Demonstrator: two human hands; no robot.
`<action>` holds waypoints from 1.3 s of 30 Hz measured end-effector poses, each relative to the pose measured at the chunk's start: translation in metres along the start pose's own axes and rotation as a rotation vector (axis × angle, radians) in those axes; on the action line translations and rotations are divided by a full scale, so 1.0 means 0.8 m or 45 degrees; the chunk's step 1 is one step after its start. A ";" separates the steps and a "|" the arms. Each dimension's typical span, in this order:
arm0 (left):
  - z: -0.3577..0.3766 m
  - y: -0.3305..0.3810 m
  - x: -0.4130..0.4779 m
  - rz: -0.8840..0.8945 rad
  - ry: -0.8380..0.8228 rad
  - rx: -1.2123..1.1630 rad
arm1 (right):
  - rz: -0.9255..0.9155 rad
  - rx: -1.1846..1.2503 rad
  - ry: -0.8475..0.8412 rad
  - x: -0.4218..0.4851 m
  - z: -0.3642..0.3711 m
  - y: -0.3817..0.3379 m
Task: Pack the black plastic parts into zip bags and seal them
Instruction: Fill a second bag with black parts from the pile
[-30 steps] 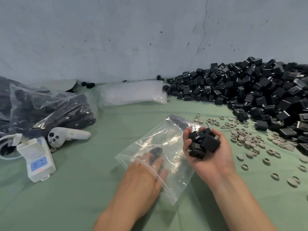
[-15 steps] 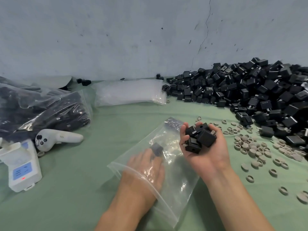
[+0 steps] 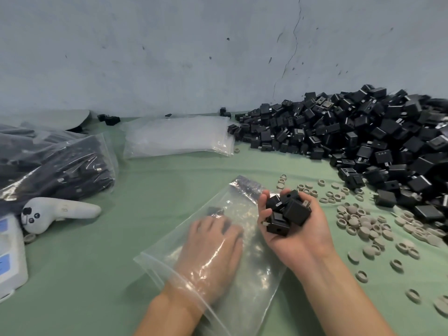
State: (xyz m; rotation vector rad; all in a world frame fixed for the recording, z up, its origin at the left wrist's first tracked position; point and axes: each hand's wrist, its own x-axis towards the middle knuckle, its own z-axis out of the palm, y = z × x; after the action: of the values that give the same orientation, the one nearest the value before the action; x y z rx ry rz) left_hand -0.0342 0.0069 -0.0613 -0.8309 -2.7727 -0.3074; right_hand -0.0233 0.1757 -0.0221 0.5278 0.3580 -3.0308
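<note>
Glossy clear plastic zip bag [image 3: 244,270]; matt black plastic parts [image 3: 288,214].

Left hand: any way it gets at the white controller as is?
Probably not as is: the left hand is wrist-deep inside the clear zip bag, so it must withdraw first. After that, only bare green cloth lies between it and the white controller.

One view on record: head-worn, wide-angle. It faces forward and down over the green table cover [image 3: 121,275] to the grey wall [image 3: 169,57] behind it. Cover fills the lower frame, wall the upper. Close range: the left hand [image 3: 213,246] and the right hand [image 3: 303,241], cupping black parts [image 3: 288,214], lie nearest the lens, forearms entering from the bottom edge.
</note>
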 end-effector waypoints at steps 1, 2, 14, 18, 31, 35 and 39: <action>0.001 0.002 0.002 -0.012 0.016 0.007 | 0.000 0.009 0.009 0.000 -0.001 -0.001; 0.002 0.003 0.003 -0.021 0.031 -0.002 | -0.001 0.016 0.017 0.001 -0.001 -0.002; 0.015 -0.006 0.026 -0.135 -0.013 -0.023 | -0.001 0.080 0.064 0.009 -0.003 -0.004; 0.019 -0.001 0.036 -0.149 -0.022 0.041 | 0.001 0.079 0.066 0.014 -0.004 -0.003; 0.026 0.002 0.045 -0.130 -0.006 -0.142 | 0.018 0.096 0.061 0.017 -0.006 -0.006; 0.029 0.008 0.048 -0.173 -0.007 -0.224 | 0.012 0.103 0.052 0.017 -0.007 -0.005; 0.033 0.009 0.043 -0.141 0.018 -0.165 | 0.003 0.092 0.046 0.017 -0.008 -0.003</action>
State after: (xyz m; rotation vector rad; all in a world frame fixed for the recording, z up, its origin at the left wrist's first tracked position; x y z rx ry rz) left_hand -0.0627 0.0374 -0.0760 -0.7011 -2.8155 -0.5150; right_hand -0.0338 0.1793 -0.0319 0.5875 0.2505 -3.0452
